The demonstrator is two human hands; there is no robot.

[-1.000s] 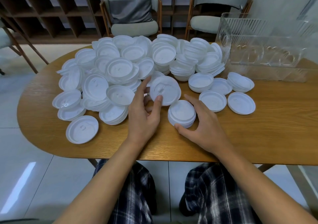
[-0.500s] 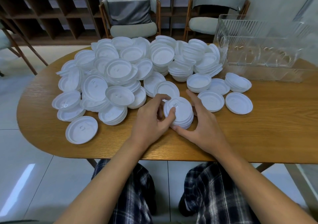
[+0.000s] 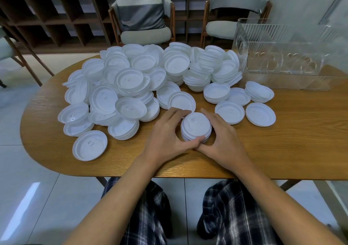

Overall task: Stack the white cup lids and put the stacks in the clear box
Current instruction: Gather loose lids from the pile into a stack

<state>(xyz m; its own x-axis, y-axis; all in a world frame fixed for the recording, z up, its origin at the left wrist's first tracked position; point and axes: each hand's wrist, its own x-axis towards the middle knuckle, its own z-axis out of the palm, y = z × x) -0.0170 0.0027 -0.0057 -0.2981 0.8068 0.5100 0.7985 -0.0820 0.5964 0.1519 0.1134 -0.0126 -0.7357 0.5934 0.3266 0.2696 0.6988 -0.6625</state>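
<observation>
Lid stack: cupped between left hand and right hand, fingers curled round its rim, thumbs apparently touching. Lid pile beyond left hand; clear box beyond right.

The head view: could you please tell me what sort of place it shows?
Probably a café or lounge-style seating area, though I can't be sure: an oval wooden table, cushioned wooden armchairs behind it, and open wooden cubby shelving along the wall over a tiled floor.

Matt plastic lids; grained wood table.
</observation>
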